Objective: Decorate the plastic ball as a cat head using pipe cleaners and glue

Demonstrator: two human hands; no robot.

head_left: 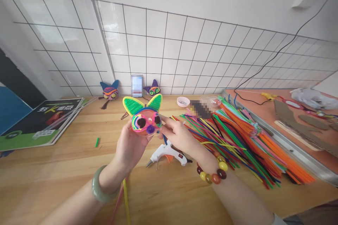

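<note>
A colourful animal face point(146, 119) made of pipe cleaners is held up over the table, with green ears edged in yellow, black eyes and a purple nose. My left hand point(132, 147) grips it from below on the left. At its right edge my right hand point(176, 133) has thumb and fingers closed; the fingertips are partly hidden behind the face. A short blue pipe cleaner end point(165, 140) shows just beneath the right fingers. Under my hands lies a white glue gun point(169, 154), its nozzle pointing left.
Many loose pipe cleaners point(237, 140) spread over the right side. Two finished animal faces point(110, 90) and a phone point(136, 86) lean on the tiled wall. A pink bowl point(183, 102) stands at the back, a magazine point(56, 112) lies left, and cardboard pieces point(298, 126) lie far right.
</note>
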